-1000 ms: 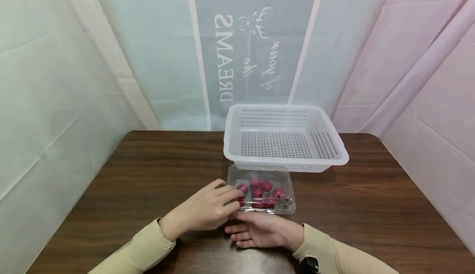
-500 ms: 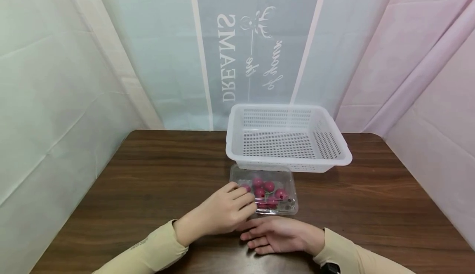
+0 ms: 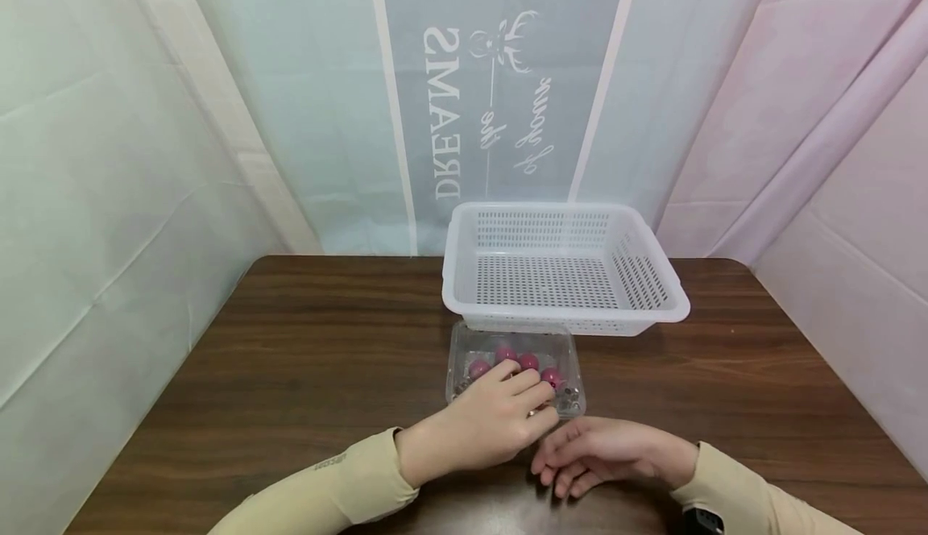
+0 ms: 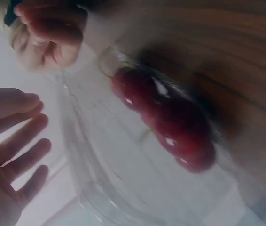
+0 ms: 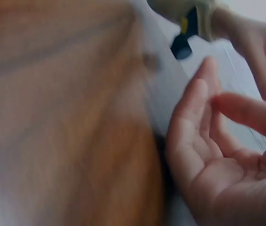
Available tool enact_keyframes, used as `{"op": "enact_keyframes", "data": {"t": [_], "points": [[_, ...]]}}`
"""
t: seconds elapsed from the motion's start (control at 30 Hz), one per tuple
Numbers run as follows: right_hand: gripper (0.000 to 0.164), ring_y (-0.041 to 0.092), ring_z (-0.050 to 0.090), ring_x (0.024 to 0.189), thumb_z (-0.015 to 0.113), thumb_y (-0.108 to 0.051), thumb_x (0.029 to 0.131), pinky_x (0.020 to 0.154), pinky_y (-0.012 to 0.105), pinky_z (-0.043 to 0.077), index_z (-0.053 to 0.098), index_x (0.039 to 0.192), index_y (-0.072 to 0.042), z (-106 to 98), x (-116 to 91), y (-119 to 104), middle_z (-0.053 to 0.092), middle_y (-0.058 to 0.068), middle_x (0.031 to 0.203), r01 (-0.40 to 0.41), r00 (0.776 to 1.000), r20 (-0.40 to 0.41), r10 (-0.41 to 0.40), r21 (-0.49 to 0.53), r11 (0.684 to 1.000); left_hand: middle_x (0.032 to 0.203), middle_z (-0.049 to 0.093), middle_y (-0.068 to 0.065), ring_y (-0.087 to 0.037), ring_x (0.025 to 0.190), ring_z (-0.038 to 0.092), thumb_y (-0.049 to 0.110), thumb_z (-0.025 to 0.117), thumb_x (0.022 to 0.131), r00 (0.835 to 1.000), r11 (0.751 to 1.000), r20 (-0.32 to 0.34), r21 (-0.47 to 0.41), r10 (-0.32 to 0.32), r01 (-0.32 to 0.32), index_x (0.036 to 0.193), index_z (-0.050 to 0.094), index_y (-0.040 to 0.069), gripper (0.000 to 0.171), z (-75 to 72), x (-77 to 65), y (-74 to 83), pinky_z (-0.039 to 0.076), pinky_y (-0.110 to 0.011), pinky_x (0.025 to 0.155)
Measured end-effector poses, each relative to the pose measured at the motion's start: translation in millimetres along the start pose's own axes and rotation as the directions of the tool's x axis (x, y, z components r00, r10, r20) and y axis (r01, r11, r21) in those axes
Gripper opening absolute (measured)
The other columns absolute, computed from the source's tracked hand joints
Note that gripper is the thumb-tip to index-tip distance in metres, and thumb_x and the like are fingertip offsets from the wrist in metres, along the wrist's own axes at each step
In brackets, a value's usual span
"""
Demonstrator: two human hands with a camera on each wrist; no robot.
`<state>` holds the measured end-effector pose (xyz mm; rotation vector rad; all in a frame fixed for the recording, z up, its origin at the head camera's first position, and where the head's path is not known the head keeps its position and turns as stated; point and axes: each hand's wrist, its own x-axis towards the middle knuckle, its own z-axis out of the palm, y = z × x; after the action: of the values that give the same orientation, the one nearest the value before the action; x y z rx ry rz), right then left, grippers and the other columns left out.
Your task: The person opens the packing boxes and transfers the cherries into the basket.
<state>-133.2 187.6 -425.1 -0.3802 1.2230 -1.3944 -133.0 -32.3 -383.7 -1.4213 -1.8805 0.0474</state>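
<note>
Several red cherries [image 4: 173, 122] lie in a clear plastic box [image 3: 467, 345], at 7 o'clock of the white basket [image 3: 565, 312]. The left wrist view shows green stems that the head view hardly reveals. There the left hand [image 4: 11, 153] has its fingers spread, well apart from the cherries. The right wrist view shows the right hand [image 5: 217, 155] loosely curled, palm bare, thumb near the fingertips; from overhead it rests at 4 o'clock of the left.

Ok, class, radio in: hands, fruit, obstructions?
Left hand at clear container, empty. Right hand nearby, empty. Red fruit inside container; can't tell if lidded. White basket behind, clear of both hands.
</note>
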Motion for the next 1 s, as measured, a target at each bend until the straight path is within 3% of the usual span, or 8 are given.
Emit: {"op": "enact_keyframes", "data": {"t": [0.27, 0.57, 0.73, 1.0], "points": [[0.022, 0.005, 0.065, 0.08, 0.05, -0.015, 0.095, 0.07, 0.021, 0.053, 0.066, 0.107, -0.005, -24, -24, -2, 0.069, -0.003, 0.096, -0.03, 0.993, -0.116, 0.017, -0.108, 0.994, 0.089, 0.06, 0.007, -0.014, 0.085, 0.055, 0.018, 0.053, 0.087, 0.998, 0.999, 0.049, 0.017, -0.045, 0.044, 0.084, 0.064, 0.022, 0.012, 7.3, 15.7, 9.4, 0.041, -0.028, 0.074], [0.015, 0.005, 0.065, 0.078, 0.055, -0.013, 0.092, 0.069, 0.021, 0.053, 0.069, 0.096, -0.008, -50, -37, -15, 0.07, -0.003, 0.089, 0.005, 0.975, -0.212, -0.06, -0.252, 0.968, 0.088, 0.058, 0.009, -0.011, 0.086, 0.053, 0.018, 0.049, 0.092, 0.989, 0.996, 0.119, 0.016, -0.089, 0.087, 0.086, 0.064, 0.022, 0.016, 14.3, 29.4, 20.6, 0.038, -0.025, 0.073], [0.015, 0.005, 0.064, 0.079, 0.058, -0.008, 0.089, 0.071, 0.022, 0.054, 0.07, 0.098, -0.008, -60, -37, -20, 0.07, -0.004, 0.087, 0.04, 0.973, -0.202, -0.109, -0.319, 0.947, 0.09, 0.058, 0.009, -0.012, 0.085, 0.053, 0.028, 0.051, 0.093, 0.984, 0.994, 0.142, 0.057, -0.104, 0.097, 0.083, 0.064, 0.023, 0.018, 16.7, 34.8, 22.3, 0.038, -0.024, 0.071], [0.02, 0.002, 0.063, 0.083, 0.058, -0.004, 0.088, 0.075, 0.023, 0.054, 0.071, 0.1, -0.014, -70, -33, -20, 0.071, -0.008, 0.089, 0.106, 0.982, -0.119, -0.144, -0.28, 0.954, 0.095, 0.058, 0.01, -0.012, 0.075, 0.05, 0.03, 0.05, 0.094, 0.98, 0.989, 0.165, 0.114, -0.115, 0.096, 0.087, 0.062, 0.025, 0.014, 18.6, 41.8, 22.6, 0.037, -0.022, 0.061]]}}
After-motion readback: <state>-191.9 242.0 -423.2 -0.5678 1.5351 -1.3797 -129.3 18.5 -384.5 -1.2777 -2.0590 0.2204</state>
